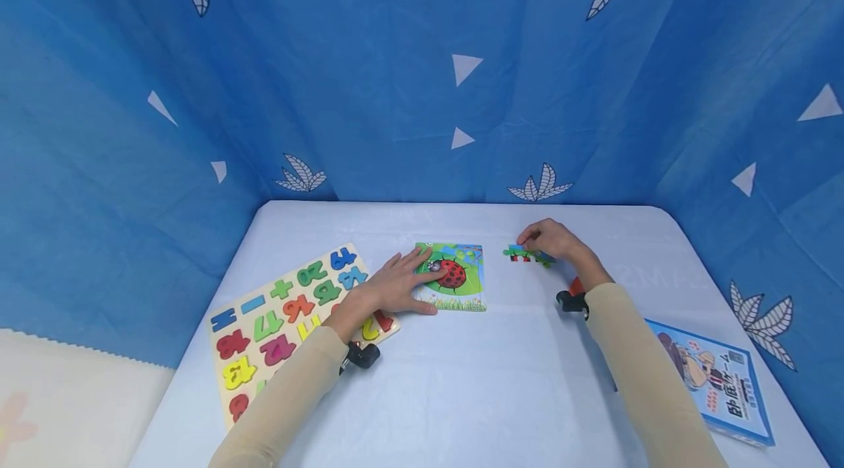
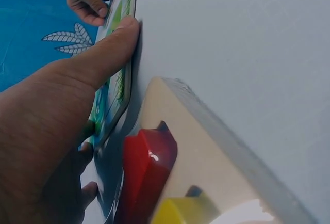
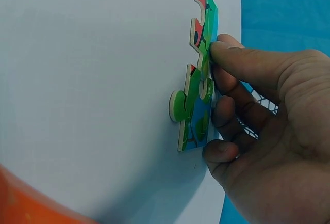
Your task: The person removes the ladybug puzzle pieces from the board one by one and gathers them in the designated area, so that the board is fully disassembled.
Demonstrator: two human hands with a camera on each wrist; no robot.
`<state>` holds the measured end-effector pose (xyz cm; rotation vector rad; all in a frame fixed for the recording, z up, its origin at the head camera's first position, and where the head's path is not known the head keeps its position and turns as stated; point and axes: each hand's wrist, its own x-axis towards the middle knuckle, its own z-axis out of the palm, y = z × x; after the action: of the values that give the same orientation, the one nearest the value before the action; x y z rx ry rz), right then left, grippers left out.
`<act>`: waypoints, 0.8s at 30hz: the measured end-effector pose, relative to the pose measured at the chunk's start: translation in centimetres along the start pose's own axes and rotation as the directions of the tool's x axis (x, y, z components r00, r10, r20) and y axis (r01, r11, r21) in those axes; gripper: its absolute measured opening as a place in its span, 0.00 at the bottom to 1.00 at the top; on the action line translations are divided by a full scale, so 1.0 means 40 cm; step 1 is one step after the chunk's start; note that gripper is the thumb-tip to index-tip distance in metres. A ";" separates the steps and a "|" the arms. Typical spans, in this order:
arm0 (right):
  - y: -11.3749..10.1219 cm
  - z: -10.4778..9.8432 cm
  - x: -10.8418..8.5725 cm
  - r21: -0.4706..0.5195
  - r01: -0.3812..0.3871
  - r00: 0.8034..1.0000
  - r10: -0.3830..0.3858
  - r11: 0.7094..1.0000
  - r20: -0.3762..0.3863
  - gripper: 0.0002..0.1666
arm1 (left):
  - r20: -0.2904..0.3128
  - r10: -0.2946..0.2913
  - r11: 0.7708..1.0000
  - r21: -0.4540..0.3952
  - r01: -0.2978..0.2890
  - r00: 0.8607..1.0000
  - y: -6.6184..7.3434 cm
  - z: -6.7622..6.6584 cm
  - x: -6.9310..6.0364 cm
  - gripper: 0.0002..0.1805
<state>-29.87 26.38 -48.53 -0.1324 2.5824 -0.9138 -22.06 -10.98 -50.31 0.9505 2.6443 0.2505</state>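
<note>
Below: white tabletop (image 1: 488, 373), ladybug puzzle (image 1: 456, 279) | behind: blue drape (image 1: 395, 102) (leaf-printed)

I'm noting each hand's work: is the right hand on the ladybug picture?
No, the right hand holds puzzle pieces off to one side, while the left hand touches the ladybug picture.

The right hand (image 1: 552, 239) angles inward at the wrist, its thumb (image 3: 247, 59) and curled fingertips (image 3: 225, 109) drawn together in a pinch. Behind this grip, the right arm, in a long plain beige sleeve (image 1: 649, 373), reaches diagonally forward. Left of the grip, well apart and less far forward, the left hand (image 1: 392, 286) lies palm down, fingers spread, its thumb (image 2: 116, 43) stretched sideways; its beige-sleeved left arm (image 1: 290, 402) slants back.
</note>
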 end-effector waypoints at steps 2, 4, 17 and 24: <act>0.002 0.000 0.000 -0.001 0.009 1.000 -0.009 1.000 0.004 0.12 | 0.001 0.003 1.000 0.008 -0.003 1.000 -0.001 0.000 0.000 0.46; 0.003 -0.001 0.000 -0.002 0.010 1.000 -0.010 1.000 0.005 0.12 | 0.001 0.012 1.000 0.018 -0.012 1.000 -0.003 0.000 0.000 0.44; -0.029 0.012 -0.006 0.033 0.057 0.994 -0.054 0.998 -0.094 0.16 | -0.108 0.056 0.996 0.076 -0.048 0.993 -0.002 -0.004 0.004 0.25; -0.094 0.064 -0.013 0.094 0.132 0.986 -0.121 0.987 -0.112 0.16 | -0.160 0.003 1.000 -0.013 -0.005 0.987 -0.007 -0.018 0.013 0.28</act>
<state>-28.55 22.08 -47.84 -0.2276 2.6433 -1.1238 -22.85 -10.90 -49.83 0.9688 2.7819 0.3587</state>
